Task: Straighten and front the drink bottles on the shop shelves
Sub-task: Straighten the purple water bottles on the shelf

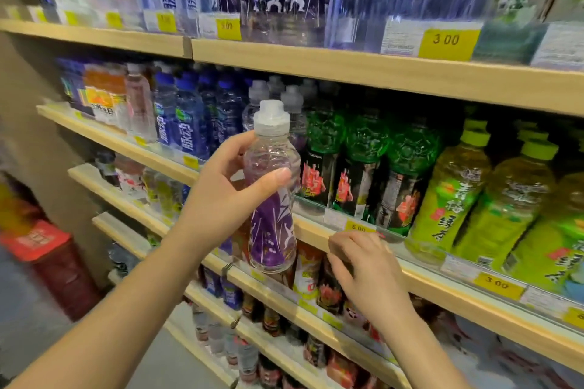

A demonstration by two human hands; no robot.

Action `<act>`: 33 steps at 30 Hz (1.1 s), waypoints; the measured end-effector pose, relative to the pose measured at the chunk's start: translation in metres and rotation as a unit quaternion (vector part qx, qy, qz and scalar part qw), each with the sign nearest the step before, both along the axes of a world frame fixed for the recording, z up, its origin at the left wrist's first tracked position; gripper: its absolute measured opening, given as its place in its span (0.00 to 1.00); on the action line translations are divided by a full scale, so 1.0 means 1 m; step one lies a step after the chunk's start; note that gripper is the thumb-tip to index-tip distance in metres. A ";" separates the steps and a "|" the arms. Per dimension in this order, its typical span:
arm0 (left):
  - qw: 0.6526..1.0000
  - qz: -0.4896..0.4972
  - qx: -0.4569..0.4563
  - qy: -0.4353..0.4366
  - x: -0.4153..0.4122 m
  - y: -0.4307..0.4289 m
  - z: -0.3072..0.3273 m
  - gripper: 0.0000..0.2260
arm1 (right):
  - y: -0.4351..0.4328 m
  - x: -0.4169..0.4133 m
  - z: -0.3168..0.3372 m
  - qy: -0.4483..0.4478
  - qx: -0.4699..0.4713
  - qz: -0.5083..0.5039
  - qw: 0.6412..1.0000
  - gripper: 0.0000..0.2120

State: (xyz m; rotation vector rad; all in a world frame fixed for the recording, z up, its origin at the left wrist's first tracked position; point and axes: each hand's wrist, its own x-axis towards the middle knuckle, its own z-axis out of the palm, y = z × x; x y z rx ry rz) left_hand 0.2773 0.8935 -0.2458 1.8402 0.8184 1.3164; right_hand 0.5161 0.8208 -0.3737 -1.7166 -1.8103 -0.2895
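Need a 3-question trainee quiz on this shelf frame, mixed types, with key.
1. True or false: the left hand holds the purple-label bottle off the shelf.
2. What colour are the bottles just right of the dark green bottles? A) blue B) yellow-green C) red
3. Fill in: the held bottle's cap is ___.
Key: 1 true; 2 B, the tea bottles; 3 white.

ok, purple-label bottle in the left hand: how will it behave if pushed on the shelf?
The purple-label bottle is tall and narrow, so probably tippy if pushed high. Thin clear plastic likely flexes under the fingers. Glossy label may slip.
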 end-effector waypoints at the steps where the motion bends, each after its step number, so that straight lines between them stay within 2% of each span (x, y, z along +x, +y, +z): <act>1: 1.000 0.001 0.001 0.001 -0.004 0.004 0.001 0.33 | 0.004 -0.003 0.000 -0.005 0.001 0.000 1.000 0.10; 9: 1.000 -0.002 0.028 0.008 -0.049 0.037 0.010 0.20 | 0.042 -0.042 0.004 -0.028 -0.024 -0.019 0.999 0.12; 12: 1.000 -0.019 0.024 0.005 -0.074 0.057 0.008 0.21 | 0.060 -0.064 0.007 -0.028 -0.041 -0.041 0.998 0.14; 16: 0.999 -0.050 0.009 -0.003 -0.113 0.093 0.004 0.29 | 0.083 -0.096 0.013 -0.032 -0.057 -0.074 0.995 0.11; 20: 0.996 -0.089 0.016 0.000 -0.144 0.120 0.007 0.31 | 0.100 -0.122 0.014 -0.025 -0.067 -0.105 0.992 0.11; 24: 0.994 -0.103 0.021 0.022 -0.166 0.144 0.009 0.38 | 0.110 -0.141 0.015 -0.027 -0.084 -0.132 0.987 0.13; 26: 0.992 -0.116 0.023 0.032 -0.171 0.154 0.010 0.37 | 0.113 -0.148 0.016 -0.018 -0.081 -0.144 0.986 0.13; 29: 0.991 -0.126 0.027 0.021 -0.172 0.162 0.015 0.30 | 0.119 -0.155 0.018 -0.014 -0.084 -0.151 0.985 0.14; 33: 0.989 -0.141 0.028 0.033 -0.162 0.175 0.020 0.29 | 0.126 -0.155 0.018 -0.009 -0.082 -0.152 0.985 0.16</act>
